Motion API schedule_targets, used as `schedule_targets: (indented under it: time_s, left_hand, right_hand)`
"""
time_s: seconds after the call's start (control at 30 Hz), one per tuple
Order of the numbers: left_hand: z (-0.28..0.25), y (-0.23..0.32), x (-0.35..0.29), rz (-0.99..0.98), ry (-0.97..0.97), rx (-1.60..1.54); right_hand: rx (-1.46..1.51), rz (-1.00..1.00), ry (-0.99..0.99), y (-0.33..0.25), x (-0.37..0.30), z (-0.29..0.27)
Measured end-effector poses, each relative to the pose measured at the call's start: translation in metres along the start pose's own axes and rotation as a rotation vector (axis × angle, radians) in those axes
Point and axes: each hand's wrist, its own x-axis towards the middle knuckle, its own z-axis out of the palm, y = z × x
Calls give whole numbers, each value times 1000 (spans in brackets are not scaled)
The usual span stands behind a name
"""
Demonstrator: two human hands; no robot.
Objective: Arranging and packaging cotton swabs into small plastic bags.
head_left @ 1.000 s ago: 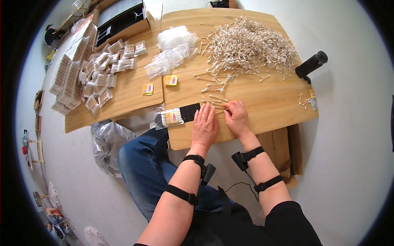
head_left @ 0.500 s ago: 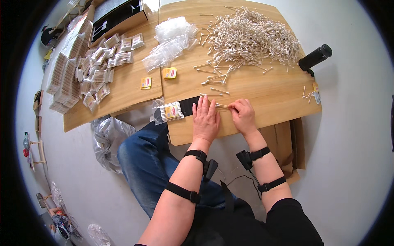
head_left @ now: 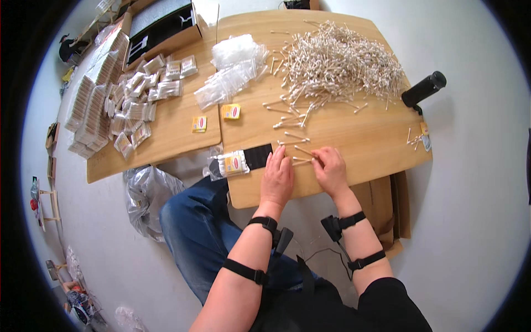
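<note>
My left hand [head_left: 277,177] rests on the table's near part, its fingers stretched forward at the right end of a black flat strip [head_left: 258,156]. A cotton swab tip shows just beyond its fingertips. My right hand [head_left: 331,169] is closed in a pinch on a few cotton swabs [head_left: 302,150], which fan out leftward toward my left hand. Left of the strip lies a clear bag of cotton swabs [head_left: 225,164] with a yellow label card [head_left: 233,162] on it. A few loose swabs [head_left: 297,136] lie just beyond my hands.
A large heap of cotton swabs [head_left: 343,66] covers the far right. Clear empty bags [head_left: 238,66] and yellow cards [head_left: 231,111] lie mid-table. Filled packs [head_left: 138,88] are piled at left beside an open carton [head_left: 160,39]. A black cylinder [head_left: 425,88] stands at the right edge.
The swabs at my right hand were bunched together and now spread apart. My left hand's fingers have drawn closer together and uncovered more of the black strip. The whole view has shifted slightly.
</note>
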Motion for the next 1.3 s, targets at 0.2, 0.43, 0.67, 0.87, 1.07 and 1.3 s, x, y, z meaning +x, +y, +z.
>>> schedule_targets:
  time_s: [0.2,0.43,0.67,0.87,1.07,1.3]
  left_hand:
    - [-3,0,-1,-36,32,74]
    - [-1,1,2,-34,18,146]
    - [-5,2,4,-40,4,156]
    - [4,-4,0,-10,66,126]
    - [11,-4,-11,-25,66,85]
    - [16,-7,-10,11,136,-4]
  right_hand:
    - [-7,-22,-53,-5,-5,1]
    - [113,40,-30,3,-5,0]
    - [24,156,55,18,6,-5]
    - [-94,-34,-80,-2,3,3]
    - [-35,-53,-93,-15,-13,8]
    - [14,4,-91,2,-14,10]
